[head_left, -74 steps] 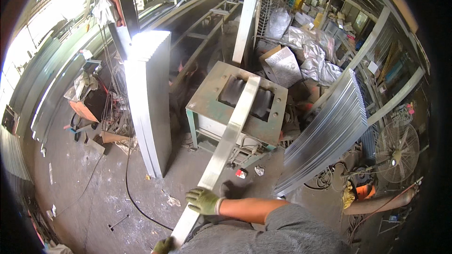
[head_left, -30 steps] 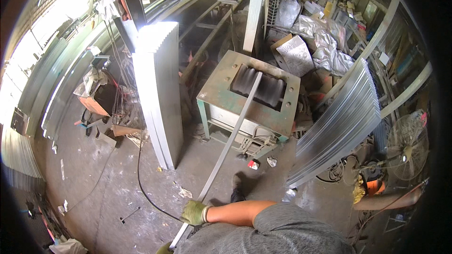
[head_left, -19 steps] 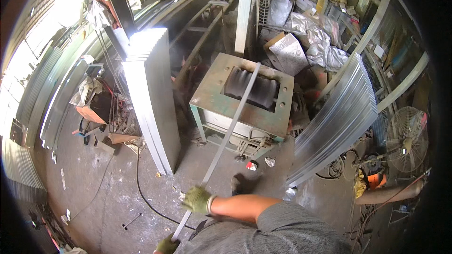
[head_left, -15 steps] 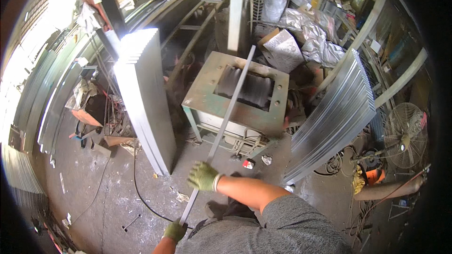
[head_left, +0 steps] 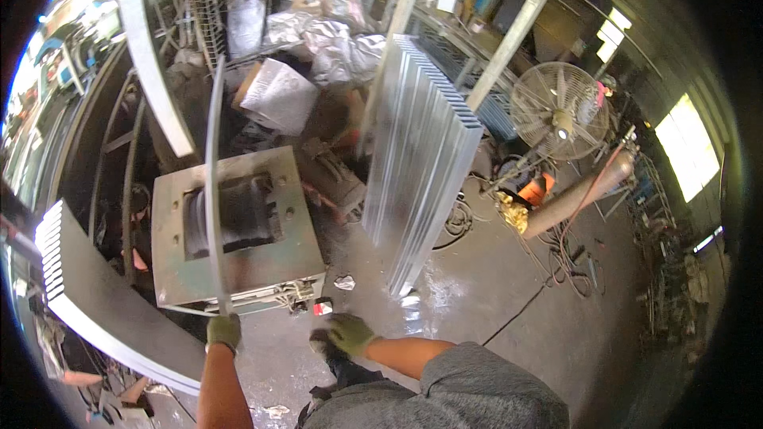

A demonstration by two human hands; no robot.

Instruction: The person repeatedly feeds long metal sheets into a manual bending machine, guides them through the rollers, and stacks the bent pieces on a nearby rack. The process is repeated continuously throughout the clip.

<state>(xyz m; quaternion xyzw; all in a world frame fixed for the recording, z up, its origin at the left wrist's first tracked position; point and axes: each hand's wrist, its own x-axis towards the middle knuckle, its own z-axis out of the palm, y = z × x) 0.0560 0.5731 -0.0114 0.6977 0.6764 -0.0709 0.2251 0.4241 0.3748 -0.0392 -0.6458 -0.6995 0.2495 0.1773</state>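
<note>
My left hand (head_left: 223,332), in a green work glove, is closed around the near end of a long, narrow metal bar (head_left: 212,175). The bar rises away from me across the top of a worn metal machine (head_left: 176,282). In the machine's top opening sits a dark, ribbed roller (head_left: 250,218), partly behind the bar. My right hand (head_left: 348,335), gloved too, is off the bar with its fingers apart, above my foot and to the right of the machine's near corner.
A tall stack of metal strips (head_left: 421,151) leans to the right of the machine. Another stack (head_left: 103,294) stands at the left. Farther right are a large fan (head_left: 560,111), a rusty gas cylinder (head_left: 576,200) and loose cables (head_left: 568,270). A cardboard box (head_left: 278,95) lies behind the machine.
My view has turned to the right. My right hand has let go of the bar and moved off to its right. The left hand keeps its hold, and the bar now stands more upright in view.
</note>
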